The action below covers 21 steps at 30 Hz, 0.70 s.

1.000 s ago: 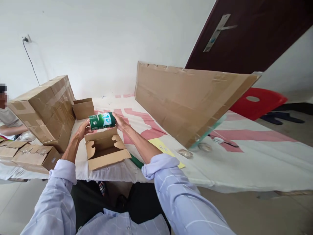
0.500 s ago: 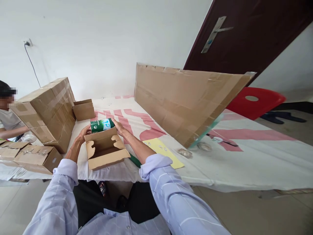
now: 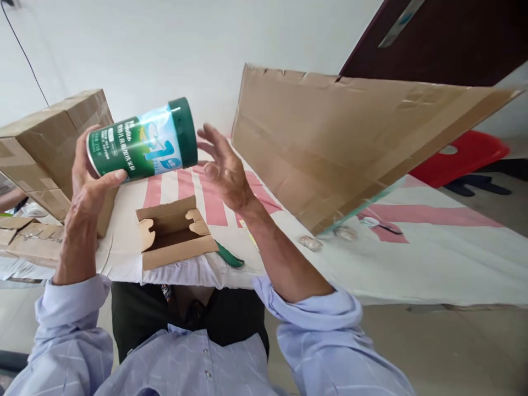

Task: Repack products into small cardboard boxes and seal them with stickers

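Note:
A green and blue canister (image 3: 136,144) with a dark green lid is held up in the air, lying almost sideways with the lid end to the right. My left hand (image 3: 88,176) grips its base end, thumb along the lower side. Just off the lid, my right hand (image 3: 226,168) has its fingers spread and holds nothing. Below the canister, an open cardboard box (image 3: 177,258) stands on the cloth-covered table, its flaps up and its inside dark. To the right of the box lies a green curved object (image 3: 230,257), whose kind I cannot make out.
A large cardboard panel (image 3: 325,148) leans across the table's back right. Taped cartons (image 3: 49,148) stand at the left, with part of another person's arm (image 3: 12,199) behind them. Small clear packets (image 3: 310,243) lie near the panel, and a red chair (image 3: 466,159) is beyond.
Both hands have risen and come closer with the canister, away from behind the box. My right hand has let go of its lid end. The view has shifted slightly.

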### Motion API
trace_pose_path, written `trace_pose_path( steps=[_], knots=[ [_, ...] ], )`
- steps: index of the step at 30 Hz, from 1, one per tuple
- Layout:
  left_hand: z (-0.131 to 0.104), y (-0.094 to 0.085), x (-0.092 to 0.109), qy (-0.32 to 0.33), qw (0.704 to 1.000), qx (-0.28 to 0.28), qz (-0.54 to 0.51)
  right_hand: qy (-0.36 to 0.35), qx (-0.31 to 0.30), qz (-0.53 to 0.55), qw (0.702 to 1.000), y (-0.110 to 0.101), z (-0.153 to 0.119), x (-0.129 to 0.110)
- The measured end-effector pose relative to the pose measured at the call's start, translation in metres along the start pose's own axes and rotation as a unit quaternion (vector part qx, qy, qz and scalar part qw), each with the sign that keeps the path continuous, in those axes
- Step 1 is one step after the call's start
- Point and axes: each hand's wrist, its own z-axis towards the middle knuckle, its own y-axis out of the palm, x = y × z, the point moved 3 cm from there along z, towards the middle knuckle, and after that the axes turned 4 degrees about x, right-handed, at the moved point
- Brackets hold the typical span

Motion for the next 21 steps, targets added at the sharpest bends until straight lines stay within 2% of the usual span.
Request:
trace_pose_path(
  steps=[2,4,6,8,11,13,16,19,21],
  knots=[
    [-0.012,-0.011,-0.003,0.017,1.000,0.008,0.011,0.058,0.003,-0.022,0.998,-0.002,-0.028,0.027],
    [-0.015,-0.027,-0.024,0.012,0.999,0.017,0.027,0.130,-0.016,-0.038,0.991,0.000,-0.052,0.060],
    [-0.012,-0.043,-0.060,-0.023,0.998,0.035,0.048,0.194,-0.073,-0.045,0.977,0.007,-0.069,0.089],
    [-0.008,-0.057,-0.104,-0.089,0.992,0.059,0.071,0.226,-0.116,-0.064,0.965,0.014,-0.081,0.108],
    [-0.009,-0.070,-0.174,-0.253,0.953,0.103,0.134,0.238,-0.101,-0.124,0.958,0.019,-0.090,0.121],
    [-0.013,-0.070,-0.212,-0.337,0.919,0.124,0.162,0.235,-0.073,-0.158,0.956,0.021,-0.093,0.125],
    [-0.009,-0.063,-0.249,-0.377,0.901,0.127,0.172,0.221,-0.053,-0.169,0.959,0.023,-0.092,0.131],
    [0.011,-0.053,-0.269,-0.373,0.901,0.134,0.175,0.217,-0.051,-0.167,0.961,0.027,-0.084,0.141],
    [0.030,-0.048,-0.270,-0.349,0.907,0.149,0.181,0.219,-0.040,-0.177,0.959,0.030,-0.073,0.150]
  ],
)
